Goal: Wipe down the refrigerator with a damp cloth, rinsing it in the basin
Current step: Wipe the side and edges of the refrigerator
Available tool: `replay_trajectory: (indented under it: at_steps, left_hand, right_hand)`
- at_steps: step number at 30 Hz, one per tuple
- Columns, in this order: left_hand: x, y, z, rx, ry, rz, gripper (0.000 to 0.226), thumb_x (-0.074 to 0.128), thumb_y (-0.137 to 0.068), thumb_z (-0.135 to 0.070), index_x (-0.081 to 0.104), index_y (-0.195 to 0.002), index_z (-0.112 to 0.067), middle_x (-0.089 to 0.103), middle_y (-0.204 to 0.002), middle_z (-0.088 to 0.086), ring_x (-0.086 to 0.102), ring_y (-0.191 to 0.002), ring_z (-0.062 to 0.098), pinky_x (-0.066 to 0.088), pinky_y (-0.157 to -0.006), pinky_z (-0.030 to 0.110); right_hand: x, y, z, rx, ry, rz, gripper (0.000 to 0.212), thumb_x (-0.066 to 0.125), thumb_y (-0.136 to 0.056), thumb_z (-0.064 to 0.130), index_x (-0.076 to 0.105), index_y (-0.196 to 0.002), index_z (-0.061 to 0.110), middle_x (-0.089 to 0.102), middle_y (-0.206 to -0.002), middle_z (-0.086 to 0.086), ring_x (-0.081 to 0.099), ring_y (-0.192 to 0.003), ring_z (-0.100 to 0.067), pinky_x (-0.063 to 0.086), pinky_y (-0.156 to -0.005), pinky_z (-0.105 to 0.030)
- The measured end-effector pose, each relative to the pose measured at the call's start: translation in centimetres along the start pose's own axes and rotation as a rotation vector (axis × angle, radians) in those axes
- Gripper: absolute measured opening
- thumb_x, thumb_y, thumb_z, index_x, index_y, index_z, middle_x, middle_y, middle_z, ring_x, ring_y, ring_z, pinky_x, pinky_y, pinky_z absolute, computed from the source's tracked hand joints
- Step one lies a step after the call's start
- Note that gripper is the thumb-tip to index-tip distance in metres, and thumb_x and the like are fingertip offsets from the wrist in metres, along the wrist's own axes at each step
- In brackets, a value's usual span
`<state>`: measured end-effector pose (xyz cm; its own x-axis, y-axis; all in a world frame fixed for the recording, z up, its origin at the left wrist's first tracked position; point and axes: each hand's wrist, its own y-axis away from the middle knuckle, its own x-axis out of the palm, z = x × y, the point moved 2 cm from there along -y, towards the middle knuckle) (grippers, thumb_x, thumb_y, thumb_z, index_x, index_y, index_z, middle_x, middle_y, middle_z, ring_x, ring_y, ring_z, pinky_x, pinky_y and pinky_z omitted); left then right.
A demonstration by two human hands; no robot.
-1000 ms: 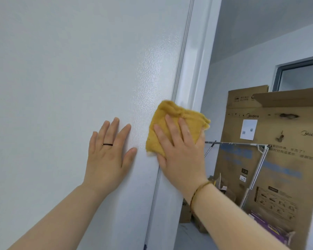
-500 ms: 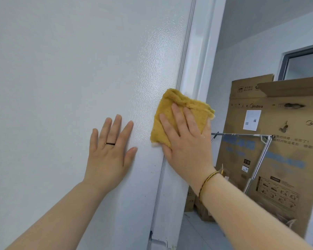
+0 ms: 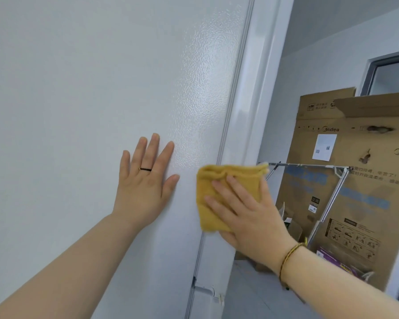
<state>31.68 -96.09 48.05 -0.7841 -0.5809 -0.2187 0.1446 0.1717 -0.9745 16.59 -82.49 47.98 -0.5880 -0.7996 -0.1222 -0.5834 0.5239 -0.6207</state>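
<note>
The white refrigerator side panel (image 3: 83, 93) fills the left and middle of the head view, textured and shiny near its right edge. My left hand (image 3: 145, 185), with a dark ring, rests flat on the panel with straight fingers. Just to its right, my right hand (image 3: 247, 212) presses a folded yellow cloth (image 3: 219, 187) flat against the panel's right edge, over the thin grey seam strip (image 3: 228, 107). The fingers lie straight on the cloth. The basin is not in view.
Right of the refrigerator stands a large brown Midea cardboard box (image 3: 355, 180) with a metal rack frame (image 3: 332, 192) leaning in front of it. Smaller boxes (image 3: 290, 226) sit on the floor below. A grey window frame (image 3: 382, 70) shows at the upper right.
My right hand has slid the cloth downward along the panel's right edge. The left hand has stayed flat in the same spot.
</note>
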Motion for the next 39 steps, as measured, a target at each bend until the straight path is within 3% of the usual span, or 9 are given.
replay_trajectory:
  at_steps: [6, 12, 17, 20, 24, 26, 30, 34, 39]
  left_hand:
    - [0.2, 0.0, 0.1, 0.005, -0.009, -0.011, 0.053, 0.020, -0.094, -0.047, 0.028, -0.135, -0.014, 0.038, -0.140, 0.021, 0.018, -0.128, 0.029, 0.009, -0.101, 0.043]
    - [0.2, 0.1, 0.5, 0.024, -0.026, 0.009, 0.058, 0.009, -0.094, -0.051, 0.028, -0.136, -0.015, 0.036, -0.141, 0.019, 0.018, -0.129, 0.028, 0.008, -0.102, 0.042]
    - [0.4, 0.1, 0.6, 0.029, -0.034, 0.002, 0.056, 0.013, -0.094, -0.050, 0.026, -0.137, -0.016, 0.034, -0.142, 0.018, 0.017, -0.129, 0.028, 0.006, -0.103, 0.041]
    - [0.5, 0.1, 0.5, 0.027, -0.034, -0.009, 0.058, 0.010, -0.094, -0.051, 0.026, -0.137, -0.015, 0.034, -0.142, 0.018, 0.017, -0.129, 0.028, 0.003, -0.105, 0.038]
    - [0.6, 0.1, 0.6, 0.039, -0.028, -0.029, 0.055, 0.029, -0.090, -0.044, 0.025, -0.137, -0.016, 0.034, -0.142, 0.019, 0.016, -0.129, 0.028, 0.001, -0.105, 0.037]
    - [0.7, 0.3, 0.5, 0.028, -0.020, -0.031, 0.055, 0.029, -0.090, -0.044, 0.024, -0.137, -0.015, 0.033, -0.143, 0.019, 0.015, -0.129, 0.028, -0.002, -0.105, 0.034]
    - [0.6, 0.3, 0.1, 0.004, 0.019, -0.043, 0.057, 0.034, -0.088, -0.038, 0.031, -0.137, -0.009, 0.035, -0.142, 0.022, 0.015, -0.128, 0.029, 0.002, -0.103, 0.040]
    - [0.4, 0.4, 0.0, -0.028, 0.043, -0.009, 0.059, 0.034, -0.088, -0.038, 0.028, -0.139, -0.010, 0.033, -0.144, 0.020, 0.015, -0.130, 0.029, 0.002, -0.104, 0.039]
    - [-0.1, 0.6, 0.1, -0.046, 0.101, 0.050, 0.061, 0.033, -0.087, -0.042, 0.030, -0.140, -0.012, 0.020, -0.146, 0.009, 0.009, -0.131, 0.023, -0.002, -0.105, 0.036]
  right_hand:
    - [0.0, -3.7, -4.8, 0.064, 0.078, -0.058, 0.044, 0.040, -0.080, 0.047, 0.049, -0.113, 0.020, 0.064, -0.118, -0.008, 0.037, -0.122, -0.029, 0.006, -0.102, -0.063]
    - [1.0, 1.7, 1.3, 0.106, -0.001, 0.111, 0.057, 0.015, -0.093, 0.056, 0.046, -0.122, 0.018, 0.044, -0.135, -0.006, 0.013, -0.141, -0.027, -0.005, -0.109, -0.060]
    - [-0.2, -0.5, -3.3, -0.053, 0.082, 0.056, 0.066, 0.027, -0.083, 0.061, 0.041, -0.127, 0.014, 0.055, -0.131, -0.005, 0.032, -0.127, -0.027, -0.006, -0.109, -0.055]
    - [-0.1, -3.4, -5.8, 0.124, 0.103, -0.057, 0.053, 0.038, -0.084, 0.055, 0.051, -0.116, 0.015, 0.059, -0.124, -0.009, 0.032, -0.126, -0.030, 0.001, -0.106, -0.057]
    - [0.9, -2.2, -1.1, 0.319, -0.062, -0.123, 0.042, 0.043, -0.085, 0.051, 0.049, -0.112, 0.019, 0.046, -0.128, -0.009, 0.029, -0.128, -0.032, 0.014, -0.101, -0.062]
    - [1.3, 0.4, 3.0, 0.288, -0.117, -0.068, 0.042, 0.044, -0.083, 0.049, 0.047, -0.115, 0.022, 0.039, -0.130, -0.007, 0.025, -0.132, -0.031, 0.021, -0.098, -0.064]
    - [1.7, 5.1, 8.2, 0.124, -0.153, 0.004, 0.032, 0.031, -0.093, 0.037, 0.049, -0.116, 0.023, 0.040, -0.128, -0.005, 0.006, -0.142, -0.029, 0.015, -0.099, -0.066]
    - [1.3, 4.2, 4.7, -0.029, -0.117, -0.027, 0.035, 0.037, -0.087, 0.041, 0.048, -0.115, 0.024, 0.041, -0.125, -0.004, 0.022, -0.130, -0.029, 0.021, -0.094, -0.069]
    - [1.3, -0.5, 1.9, 0.316, -0.076, -0.163, 0.037, 0.037, -0.087, 0.045, 0.046, -0.111, 0.017, 0.041, -0.120, -0.006, 0.038, -0.118, -0.026, 0.035, -0.095, -0.062]
